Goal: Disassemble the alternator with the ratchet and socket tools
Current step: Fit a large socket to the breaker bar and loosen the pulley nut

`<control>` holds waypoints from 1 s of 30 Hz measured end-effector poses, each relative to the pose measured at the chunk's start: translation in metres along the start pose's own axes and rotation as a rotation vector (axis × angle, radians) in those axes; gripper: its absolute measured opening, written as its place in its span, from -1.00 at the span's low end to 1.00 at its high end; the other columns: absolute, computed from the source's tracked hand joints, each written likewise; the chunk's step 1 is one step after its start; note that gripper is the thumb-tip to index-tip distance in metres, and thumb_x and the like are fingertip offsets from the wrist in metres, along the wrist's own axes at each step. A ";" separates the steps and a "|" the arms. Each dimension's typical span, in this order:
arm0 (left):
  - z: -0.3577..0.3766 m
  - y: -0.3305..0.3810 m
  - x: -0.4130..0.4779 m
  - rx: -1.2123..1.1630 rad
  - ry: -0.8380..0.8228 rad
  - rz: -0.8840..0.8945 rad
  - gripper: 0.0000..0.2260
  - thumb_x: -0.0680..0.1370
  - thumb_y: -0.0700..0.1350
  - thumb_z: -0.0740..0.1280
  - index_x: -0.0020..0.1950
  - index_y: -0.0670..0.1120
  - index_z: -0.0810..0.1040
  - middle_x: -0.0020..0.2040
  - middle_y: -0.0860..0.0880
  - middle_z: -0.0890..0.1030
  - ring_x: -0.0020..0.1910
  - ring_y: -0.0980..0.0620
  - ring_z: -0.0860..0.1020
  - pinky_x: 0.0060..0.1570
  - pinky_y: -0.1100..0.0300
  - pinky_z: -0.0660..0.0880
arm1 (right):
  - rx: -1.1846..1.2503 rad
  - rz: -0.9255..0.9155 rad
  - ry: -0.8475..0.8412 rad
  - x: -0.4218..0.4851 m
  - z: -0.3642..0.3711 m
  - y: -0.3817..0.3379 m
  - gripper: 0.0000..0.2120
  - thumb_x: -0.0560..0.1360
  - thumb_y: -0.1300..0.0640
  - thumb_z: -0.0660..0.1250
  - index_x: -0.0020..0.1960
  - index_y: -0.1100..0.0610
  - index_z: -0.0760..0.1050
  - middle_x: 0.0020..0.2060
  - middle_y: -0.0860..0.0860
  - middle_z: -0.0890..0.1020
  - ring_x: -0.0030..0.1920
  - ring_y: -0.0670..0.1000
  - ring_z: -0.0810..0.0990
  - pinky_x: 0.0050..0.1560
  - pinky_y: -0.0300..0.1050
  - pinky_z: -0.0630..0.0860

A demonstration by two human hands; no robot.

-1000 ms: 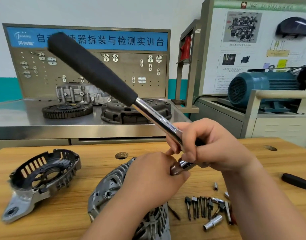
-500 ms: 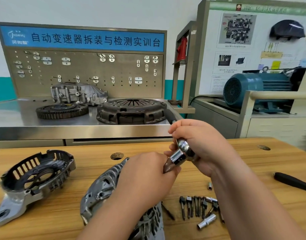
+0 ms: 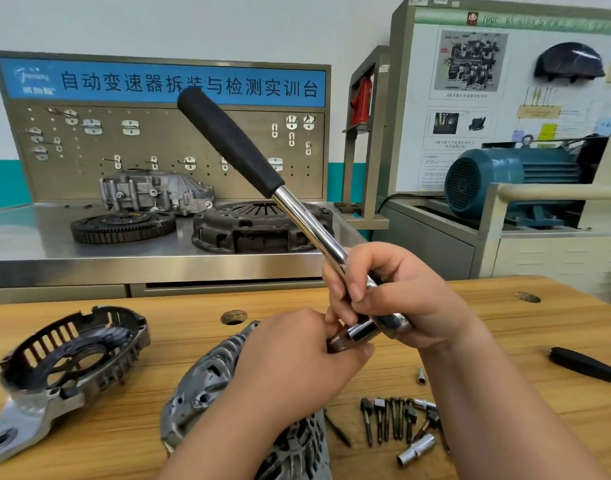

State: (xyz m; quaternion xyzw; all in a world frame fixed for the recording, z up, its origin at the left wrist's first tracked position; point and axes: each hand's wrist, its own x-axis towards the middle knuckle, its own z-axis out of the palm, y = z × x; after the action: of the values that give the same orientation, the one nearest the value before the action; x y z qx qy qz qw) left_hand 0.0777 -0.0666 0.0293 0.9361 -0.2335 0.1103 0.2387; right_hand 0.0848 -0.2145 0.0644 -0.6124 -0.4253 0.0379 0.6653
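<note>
Alternator (image 3: 224,389) lies on its side at the near edge of the wooden tabletop (image 3: 505,341), much of it hidden from me under the left forearm. Just above it I see the left hand (image 3: 297,368), its fingers curled round a short knurled piece (image 3: 337,344) that meets the socket (image 3: 363,332) on the head of the ratchet (image 3: 297,220). The right hand (image 3: 401,299) has its fingers wrapped round the chrome shaft right by the head. The ratchet is held in the air, its black grip slanting up and to the left.

To the left on the wood rests the slotted end cover (image 3: 65,368), well apart from the alternator. On the right, a row of bits (image 3: 390,420) lies near the front edge with a loose chrome socket (image 3: 416,450) just beside it, and a black handle (image 3: 588,365) sits at the far right. Behind, a steel tabletop (image 3: 27,244) carries a toothed ring (image 3: 124,226), a clutch cover (image 3: 255,226) and a grey casting (image 3: 155,194) before a pegboard. A blue motor (image 3: 505,178) stands at the right.
</note>
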 end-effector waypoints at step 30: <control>0.001 0.001 -0.001 0.004 0.095 0.017 -0.62 0.52 0.12 0.23 -0.43 -0.01 0.29 -0.45 0.03 0.42 -0.36 0.04 0.45 -0.38 0.19 0.32 | -0.323 0.059 0.250 -0.007 0.010 -0.007 -0.47 0.37 0.35 0.26 0.23 -0.07 0.59 0.08 0.06 0.68 0.13 0.09 0.64 0.08 -0.06 0.55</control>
State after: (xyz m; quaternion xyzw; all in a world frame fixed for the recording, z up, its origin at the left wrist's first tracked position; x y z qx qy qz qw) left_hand 0.0767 -0.0678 0.0283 0.9284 -0.2295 0.1570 0.2466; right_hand 0.0707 -0.2124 0.0657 -0.7232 -0.3219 -0.0877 0.6047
